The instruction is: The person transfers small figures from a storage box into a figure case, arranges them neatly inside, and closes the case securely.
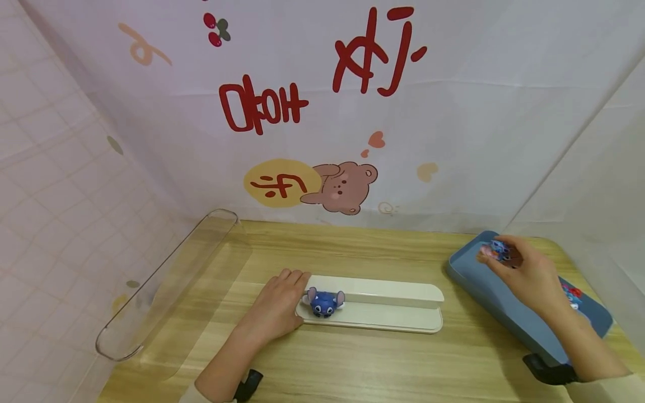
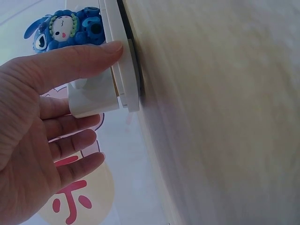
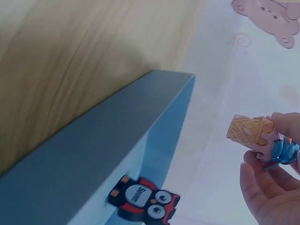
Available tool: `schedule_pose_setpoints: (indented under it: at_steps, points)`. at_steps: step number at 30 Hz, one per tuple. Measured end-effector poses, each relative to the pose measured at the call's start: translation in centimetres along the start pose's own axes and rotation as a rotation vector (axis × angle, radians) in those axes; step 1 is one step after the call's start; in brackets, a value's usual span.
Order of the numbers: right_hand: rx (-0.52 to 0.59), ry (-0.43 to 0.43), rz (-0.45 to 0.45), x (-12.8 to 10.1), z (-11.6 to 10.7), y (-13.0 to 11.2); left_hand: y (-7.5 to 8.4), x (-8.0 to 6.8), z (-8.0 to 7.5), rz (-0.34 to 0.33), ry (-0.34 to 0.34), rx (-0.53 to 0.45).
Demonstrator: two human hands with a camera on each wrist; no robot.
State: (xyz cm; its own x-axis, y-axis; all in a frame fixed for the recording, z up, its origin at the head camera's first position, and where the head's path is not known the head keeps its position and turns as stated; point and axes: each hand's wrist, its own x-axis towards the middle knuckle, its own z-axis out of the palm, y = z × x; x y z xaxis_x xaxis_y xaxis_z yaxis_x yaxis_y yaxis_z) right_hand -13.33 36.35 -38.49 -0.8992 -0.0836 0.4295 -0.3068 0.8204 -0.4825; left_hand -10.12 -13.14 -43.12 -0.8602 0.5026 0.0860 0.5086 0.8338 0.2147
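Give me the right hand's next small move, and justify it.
Probably carry the cone-based figure leftward to the white stand, just right of the blue figure. The right hand already pinches it, clear of the blue box; the left hand grips the stand's left end, and the stand's surface right of the blue figure lies bare.

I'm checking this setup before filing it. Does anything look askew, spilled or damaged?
One oddity: the printed bear on the back cloth lies on its side, ears pointing right, as if the fabric hangs turned. Nothing on the table looks spilled or damaged; the blue figure is upright on the white stand.
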Motion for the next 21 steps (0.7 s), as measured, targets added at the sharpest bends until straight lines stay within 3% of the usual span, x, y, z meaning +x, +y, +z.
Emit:
schedule_pose_setpoints:
  at_steps: [21]
  points:
    - [0.072,0.142,-0.066,-0.9,0.9,-4.5,0.0,0.0,0.1,-0.007,-0.005,-0.003]
